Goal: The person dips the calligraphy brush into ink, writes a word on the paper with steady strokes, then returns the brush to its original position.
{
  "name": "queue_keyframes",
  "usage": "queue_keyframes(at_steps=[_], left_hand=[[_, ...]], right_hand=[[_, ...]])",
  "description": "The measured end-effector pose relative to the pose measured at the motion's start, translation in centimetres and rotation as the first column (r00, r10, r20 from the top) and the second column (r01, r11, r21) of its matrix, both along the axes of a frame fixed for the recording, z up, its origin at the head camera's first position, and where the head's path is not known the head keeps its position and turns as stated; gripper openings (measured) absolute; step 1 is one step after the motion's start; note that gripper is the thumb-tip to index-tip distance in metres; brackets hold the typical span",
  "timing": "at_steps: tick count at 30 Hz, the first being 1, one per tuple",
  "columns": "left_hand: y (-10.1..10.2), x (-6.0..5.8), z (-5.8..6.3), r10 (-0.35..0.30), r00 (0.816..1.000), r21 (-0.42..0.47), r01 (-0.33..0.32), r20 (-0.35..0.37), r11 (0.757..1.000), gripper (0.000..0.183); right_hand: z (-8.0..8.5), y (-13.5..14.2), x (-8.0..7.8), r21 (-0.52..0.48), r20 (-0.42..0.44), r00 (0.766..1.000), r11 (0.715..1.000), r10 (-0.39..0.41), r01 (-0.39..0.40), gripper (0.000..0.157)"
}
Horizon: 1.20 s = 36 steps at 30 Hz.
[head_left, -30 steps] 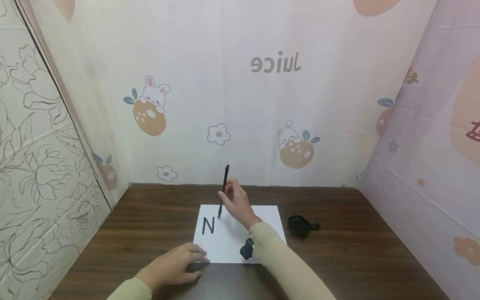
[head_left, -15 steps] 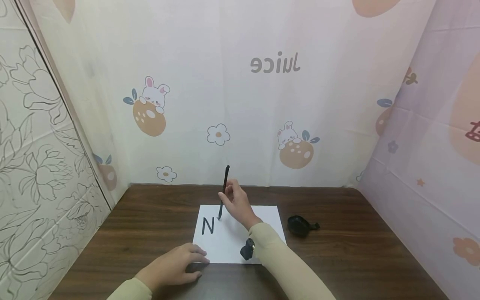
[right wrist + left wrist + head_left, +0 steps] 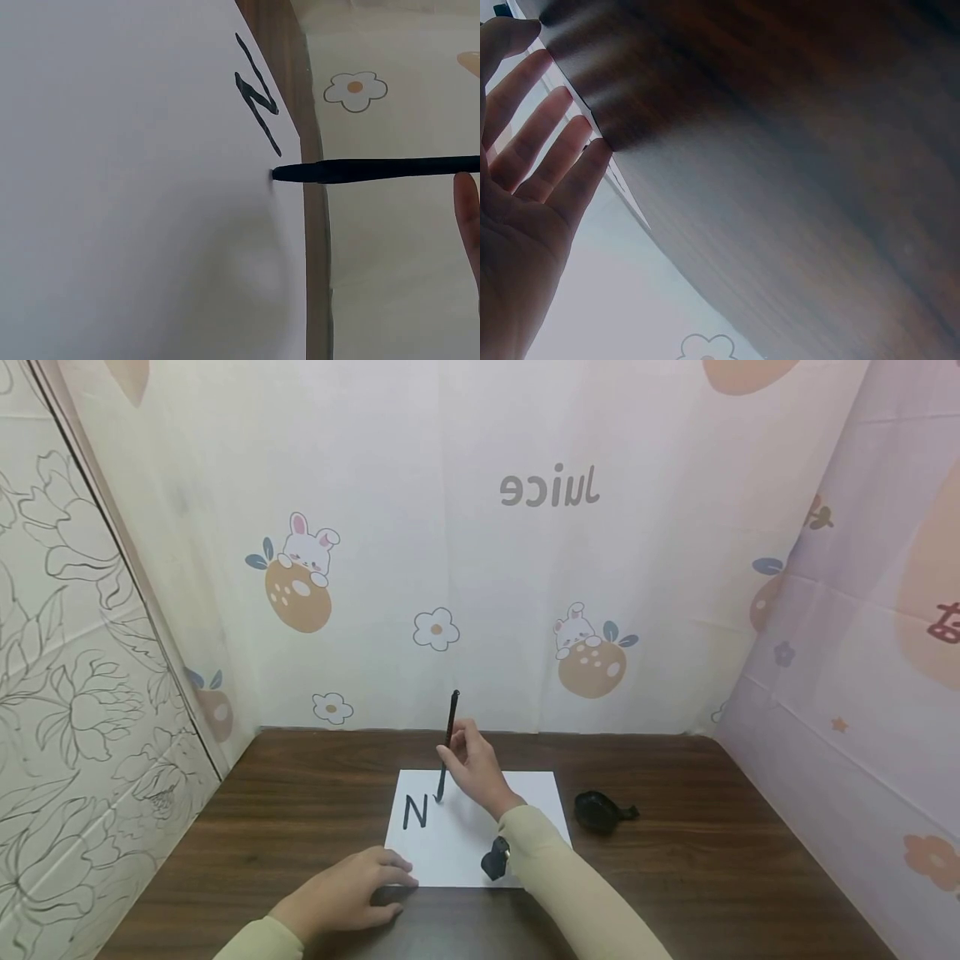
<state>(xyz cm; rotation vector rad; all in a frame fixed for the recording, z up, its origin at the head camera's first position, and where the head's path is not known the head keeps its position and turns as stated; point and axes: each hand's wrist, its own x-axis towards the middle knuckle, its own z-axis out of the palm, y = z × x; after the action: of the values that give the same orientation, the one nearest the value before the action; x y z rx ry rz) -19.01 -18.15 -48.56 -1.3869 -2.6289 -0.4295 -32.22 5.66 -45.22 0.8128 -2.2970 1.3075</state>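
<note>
In the head view, my right hand (image 3: 477,770) pinches a slim black writing brush (image 3: 451,724) upright over a white sheet of paper (image 3: 465,852). The brush's tip meets the sheet just right of a black letter N (image 3: 416,812); a short dark mark shows at the tip. In the right wrist view, the brush (image 3: 375,170) reaches across to the paper, with one fingertip visible beside its shaft. My left hand (image 3: 348,892) rests at the sheet's lower left corner, fingers relaxed. The left wrist view shows the fingertips of that hand (image 3: 521,217) along the paper's edge.
On the brown wooden table (image 3: 300,793), right of the paper, lies a rounded black object (image 3: 597,812) with a short spout-like end. A small black device (image 3: 495,858) sits at my right cuff. A printed curtain (image 3: 487,568) hangs behind the table.
The brush tip has slid very slightly down the paper, and the short mark beside the N extends a little. My left hand stays in place.
</note>
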Motion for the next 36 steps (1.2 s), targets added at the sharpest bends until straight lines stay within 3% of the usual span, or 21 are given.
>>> queue_keyframes(at_steps=[6, 19, 36], left_hand=[[-0.03, -0.08, -0.14, -0.016, 0.999, 0.015, 0.016, -0.030, 1.000, 0.027], [-0.01, -0.05, -0.03, -0.001, 1.000, 0.009, 0.001, 0.016, 1.000, 0.026], [-0.08, 0.02, -0.01, -0.009, 1.000, 0.011, 0.009, 0.008, 1.000, 0.026]], right_hand=[[-0.05, 0.06, -0.04, 0.003, -0.013, 1.000, 1.000, 0.008, -0.008, 0.029], [0.06, 0.22, -0.02, 0.002, -0.003, 1.000, 1.000, 0.027, -0.027, 0.029], [-0.19, 0.57, -0.07, 0.008, -0.016, 0.999, 0.999, 0.031, -0.031, 0.029]])
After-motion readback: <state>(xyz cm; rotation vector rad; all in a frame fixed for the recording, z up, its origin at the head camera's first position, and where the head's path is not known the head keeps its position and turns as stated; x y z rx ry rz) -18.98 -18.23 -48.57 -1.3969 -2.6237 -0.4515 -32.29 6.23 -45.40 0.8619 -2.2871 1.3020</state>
